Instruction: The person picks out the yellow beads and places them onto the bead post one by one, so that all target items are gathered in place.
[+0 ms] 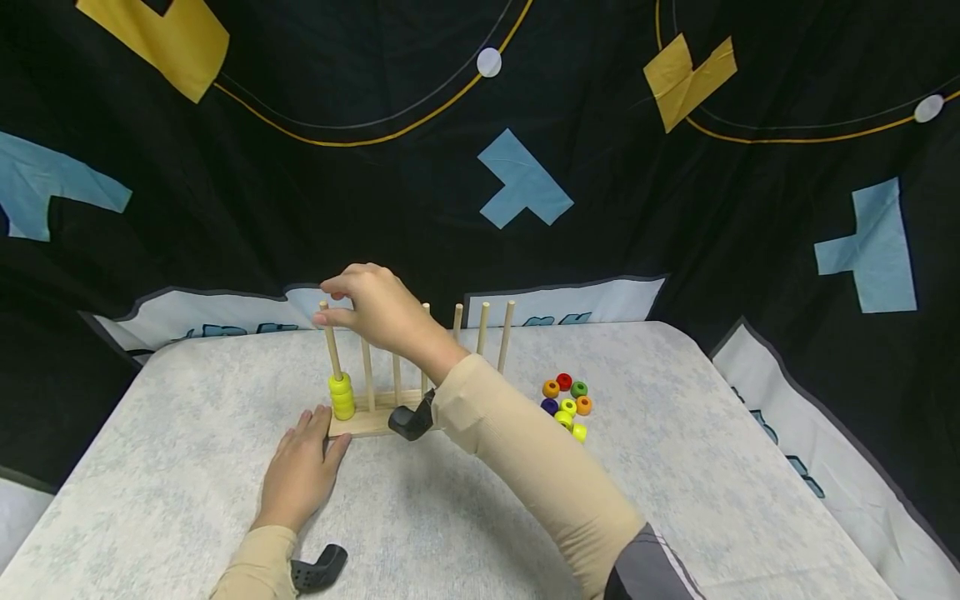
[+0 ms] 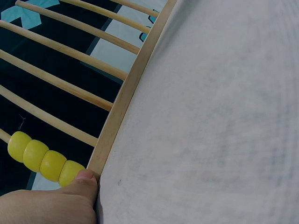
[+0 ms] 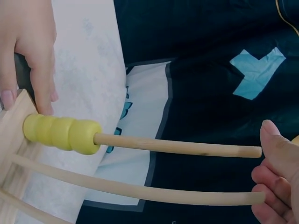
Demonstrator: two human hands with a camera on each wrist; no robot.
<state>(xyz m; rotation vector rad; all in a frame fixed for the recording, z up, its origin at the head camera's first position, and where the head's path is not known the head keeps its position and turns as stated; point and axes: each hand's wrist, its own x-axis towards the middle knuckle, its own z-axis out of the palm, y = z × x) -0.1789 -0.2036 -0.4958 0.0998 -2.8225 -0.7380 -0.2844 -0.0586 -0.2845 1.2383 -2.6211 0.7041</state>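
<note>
Black cloth (image 1: 337,217) with blue and yellow tape pieces hangs behind the pale, mottled bench (image 1: 712,467). Standing on it, left of centre, is the wooden peg rack (image 1: 375,422), seven upright pegs in a row. Four yellow beads (image 1: 342,398) sit stacked at the foot of its leftmost peg (image 1: 332,346). My right grip (image 1: 378,304) is loose and empty at that peg's top, thumb and forefinger apart. My left grip (image 1: 302,467) lies flat with fingers extended at the rack's left end, thumb touching the base's front edge. Right of the rack, near my right sleeve (image 1: 525,458), lie loose coloured beads (image 1: 564,381).
</note>
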